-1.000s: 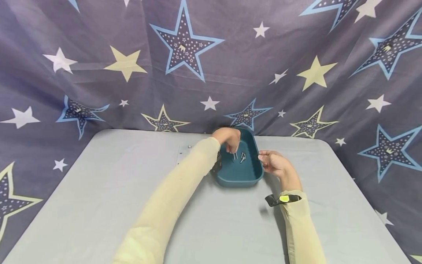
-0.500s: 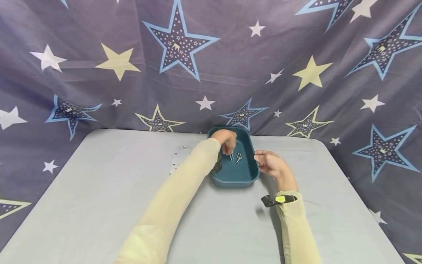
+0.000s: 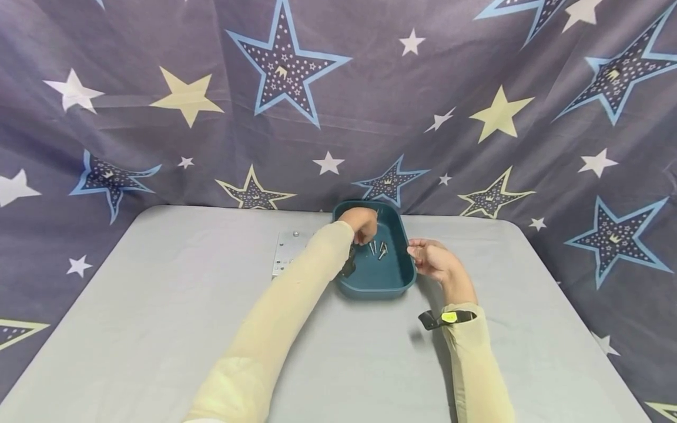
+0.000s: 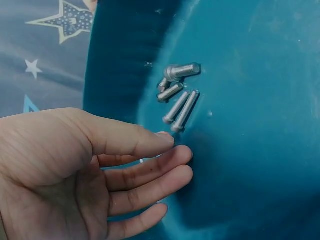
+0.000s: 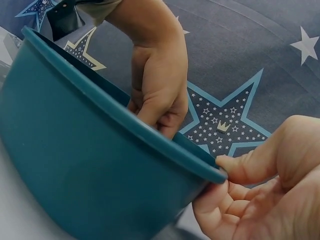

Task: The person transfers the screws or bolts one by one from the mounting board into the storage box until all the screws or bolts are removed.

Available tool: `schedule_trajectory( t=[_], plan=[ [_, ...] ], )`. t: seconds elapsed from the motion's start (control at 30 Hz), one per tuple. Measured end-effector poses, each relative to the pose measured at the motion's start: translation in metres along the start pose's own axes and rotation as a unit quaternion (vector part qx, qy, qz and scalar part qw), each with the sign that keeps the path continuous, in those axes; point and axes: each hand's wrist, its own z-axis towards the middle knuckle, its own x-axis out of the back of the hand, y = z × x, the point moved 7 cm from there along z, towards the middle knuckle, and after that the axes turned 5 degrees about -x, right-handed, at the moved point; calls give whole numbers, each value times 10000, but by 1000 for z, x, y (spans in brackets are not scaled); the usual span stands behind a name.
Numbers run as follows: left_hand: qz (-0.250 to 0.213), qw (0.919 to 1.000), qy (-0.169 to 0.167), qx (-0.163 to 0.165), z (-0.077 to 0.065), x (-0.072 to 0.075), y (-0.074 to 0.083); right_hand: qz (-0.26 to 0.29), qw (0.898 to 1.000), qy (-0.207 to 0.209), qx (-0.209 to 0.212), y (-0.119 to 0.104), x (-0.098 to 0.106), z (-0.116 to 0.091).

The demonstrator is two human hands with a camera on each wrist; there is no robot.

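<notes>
A dark teal plastic basin [image 3: 378, 282] stands at the back of the table. Inside it my left hand [image 3: 364, 224] reaches down from the left side. In the left wrist view its thumb and loosely bent fingers [image 4: 150, 187] are close beside several silver bolts [image 4: 185, 112] on the basin floor. A small pale glint shows between these fingers, and I cannot tell what it is. At the basin's right rim my right hand [image 3: 433, 261] holds on, thumb over the edge and fingers underneath, as the right wrist view shows.
A silver metal plate with holes [image 3: 285, 252] lies left of the basin, partly hidden by my left sleeve [image 3: 280, 305]. Pale cloth covers the table [image 3: 132, 329]. A star-patterned curtain [image 3: 296, 141] hangs right behind the basin.
My left fingertips have drawn slightly back from the bolts, so more of them shows. The right hand stays at the basin rim. The head view has shifted a little.
</notes>
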Motion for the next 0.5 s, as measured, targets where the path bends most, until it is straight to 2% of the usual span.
schedule_trajectory(
  t=[0.13, 0.3, 0.5],
  plan=[
    [130, 9996, 199, -122, -12, 5, 5, 253, 9995, -155, -140, 2, -2, 1],
    [388, 9965, 517, -538, -32, 17, 14, 611, 9963, -522, -291, 1, -4, 1],
    [948, 9881, 622, -1043, -70, 28, 24, 962, 9897, -976, -404, 1, -4, -3]
  ],
)
